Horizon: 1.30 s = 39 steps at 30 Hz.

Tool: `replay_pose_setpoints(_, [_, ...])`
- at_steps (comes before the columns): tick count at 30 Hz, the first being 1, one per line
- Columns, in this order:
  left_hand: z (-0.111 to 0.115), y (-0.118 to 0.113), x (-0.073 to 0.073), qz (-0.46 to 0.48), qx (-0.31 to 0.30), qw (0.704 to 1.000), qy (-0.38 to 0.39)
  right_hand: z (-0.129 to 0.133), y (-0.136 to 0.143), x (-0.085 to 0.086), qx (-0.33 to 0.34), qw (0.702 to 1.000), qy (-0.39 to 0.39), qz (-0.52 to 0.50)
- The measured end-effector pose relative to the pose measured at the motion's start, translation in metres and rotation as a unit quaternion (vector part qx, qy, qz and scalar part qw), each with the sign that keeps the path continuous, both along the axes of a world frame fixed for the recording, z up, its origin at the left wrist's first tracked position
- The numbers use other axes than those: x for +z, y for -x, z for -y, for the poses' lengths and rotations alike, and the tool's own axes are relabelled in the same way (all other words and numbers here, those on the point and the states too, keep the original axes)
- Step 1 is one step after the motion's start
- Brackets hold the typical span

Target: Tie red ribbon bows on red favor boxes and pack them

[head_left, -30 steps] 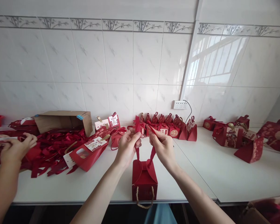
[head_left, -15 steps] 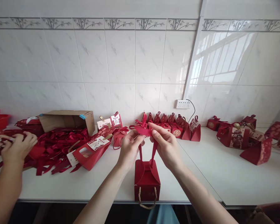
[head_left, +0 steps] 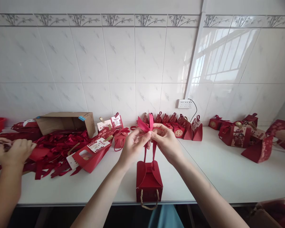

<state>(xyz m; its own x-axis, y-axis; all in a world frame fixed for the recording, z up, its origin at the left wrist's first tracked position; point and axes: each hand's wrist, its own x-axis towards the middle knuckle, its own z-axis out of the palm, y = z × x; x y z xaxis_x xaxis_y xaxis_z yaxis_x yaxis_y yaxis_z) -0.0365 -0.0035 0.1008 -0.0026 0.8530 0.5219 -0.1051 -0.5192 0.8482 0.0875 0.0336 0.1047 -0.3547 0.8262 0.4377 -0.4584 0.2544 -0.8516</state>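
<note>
Right in front of me a small red gift box (head_left: 149,182) stands upright at the table's front edge, its rope handle (head_left: 149,208) hanging over the near side. Two strands of red ribbon (head_left: 154,152) rise from its top to my hands. My left hand (head_left: 136,142) pinches the ribbon between thumb and fingers. Opposite it, my right hand (head_left: 165,139) is also closed on the ribbon, and the fingertips of both hands meet. Ribbon loops or ends stick up above the fingers. The knot itself is mostly hidden by my thumbs.
At left, another person's hands (head_left: 13,150) work beside a pile of red ribbons (head_left: 61,148) and a cardboard box (head_left: 66,122). Printed red boxes (head_left: 92,155) lie nearby. A row of small red boxes (head_left: 197,129) lines the wall below a power strip (head_left: 185,104); more boxes (head_left: 238,136) sit right.
My fingers have drawn together on the ribbon, and its ends now point upward above them. At the far right another person's hand has appeared by the boxes. The view has shifted slightly.
</note>
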Motion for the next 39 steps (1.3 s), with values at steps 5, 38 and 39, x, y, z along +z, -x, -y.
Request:
replay_pose_setpoints(5, [-0.004, 0.010, -0.003, 0.003, -0.060, 0.998, 0.017, -0.006, -0.004, -0.001, 0.120, 0.991, -0.042, 0.029])
replay_pose_setpoints(38, [0.007, 0.006, 0.005, -0.041, 0.025, 0.998, -0.039, 0.008, -0.011, -0.032, -0.162, 0.958, -0.194, 0.133])
replay_pose_setpoints(39, [0.008, 0.006, 0.005, -0.044, 0.027, 0.998, -0.041, 0.008, -0.010, -0.031, -0.177, 0.953, -0.198, 0.143])
